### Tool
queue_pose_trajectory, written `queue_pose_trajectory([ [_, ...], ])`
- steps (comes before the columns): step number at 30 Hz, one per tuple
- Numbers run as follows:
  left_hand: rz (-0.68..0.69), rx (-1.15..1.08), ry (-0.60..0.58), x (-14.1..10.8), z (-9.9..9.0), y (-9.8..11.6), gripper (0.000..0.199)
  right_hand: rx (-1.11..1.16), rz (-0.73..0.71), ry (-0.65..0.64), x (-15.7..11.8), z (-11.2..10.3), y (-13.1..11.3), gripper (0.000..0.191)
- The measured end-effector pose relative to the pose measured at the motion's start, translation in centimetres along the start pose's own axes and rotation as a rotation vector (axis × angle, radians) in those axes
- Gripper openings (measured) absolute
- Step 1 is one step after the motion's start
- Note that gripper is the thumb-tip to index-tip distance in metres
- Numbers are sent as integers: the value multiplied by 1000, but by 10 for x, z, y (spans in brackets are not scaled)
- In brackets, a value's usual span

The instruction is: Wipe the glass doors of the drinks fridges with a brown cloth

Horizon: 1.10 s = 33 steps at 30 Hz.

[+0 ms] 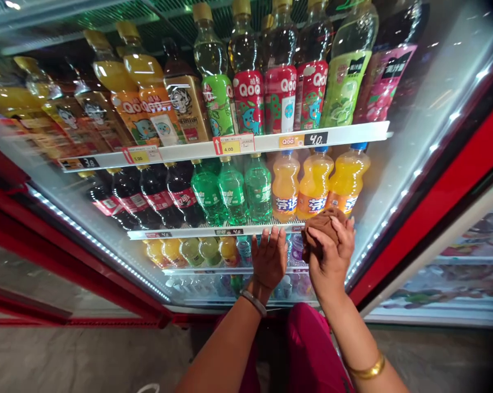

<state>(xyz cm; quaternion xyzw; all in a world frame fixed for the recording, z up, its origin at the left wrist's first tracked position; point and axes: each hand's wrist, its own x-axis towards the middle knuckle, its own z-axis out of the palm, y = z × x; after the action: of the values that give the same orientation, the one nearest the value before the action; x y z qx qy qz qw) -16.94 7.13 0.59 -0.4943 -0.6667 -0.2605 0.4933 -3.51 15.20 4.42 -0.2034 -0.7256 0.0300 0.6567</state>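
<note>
A crumpled brown cloth (326,226) is gripped in my right hand (332,256), in front of the orange soda bottles (315,183). My left hand (270,259) is stretched out with its fingers extended, just below the green soda bottles (258,188) and near the price strip of the middle shelf (197,232). It holds nothing. A glass door seems to stand between my hands and the bottles; whether my left fingers touch it I cannot tell.
Cola bottles (154,196) stand left of the green ones. Several juice bottles (248,98) line the upper shelf (271,143). A red door frame (438,180) runs along the right, with another lit cooler (455,278) beyond. Below lies the grey floor (86,355).
</note>
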Motion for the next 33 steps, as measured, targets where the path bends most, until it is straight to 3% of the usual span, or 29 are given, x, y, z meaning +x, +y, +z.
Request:
queue_pose_trajectory([
  [3,-12,-5,-32,0,-2,2,55,11,-89,-63,-15,8,-6,37],
  [7,-41,8,-49,1,-4,8,55,55,-156,-133,-34,-6,19,41],
  [10,-121,24,-85,4,-4,19,58,75,-76,-38,-13,-18,32,39],
  [14,-129,14,-128,14,-2,40,61,65,-25,23,19,-15,21,38],
  [17,-82,-8,-136,23,-2,52,59,69,-102,-40,4,-12,21,41],
  [19,-84,-7,-147,26,-2,56,60,65,-148,-109,-18,-18,35,43],
  [21,-86,-11,-164,26,-1,58,62,53,-120,-126,-33,-30,54,42],
  [24,-84,-8,-187,25,0,61,65,22,51,3,-26,-45,70,39],
  [28,-118,2,-220,22,3,69,68,8,214,91,5,-42,49,44],
  [30,-94,-4,-214,19,4,73,64,22,145,33,5,-32,34,44],
  [33,-52,6,-174,16,6,73,58,52,-25,-84,-22,-24,32,41],
])
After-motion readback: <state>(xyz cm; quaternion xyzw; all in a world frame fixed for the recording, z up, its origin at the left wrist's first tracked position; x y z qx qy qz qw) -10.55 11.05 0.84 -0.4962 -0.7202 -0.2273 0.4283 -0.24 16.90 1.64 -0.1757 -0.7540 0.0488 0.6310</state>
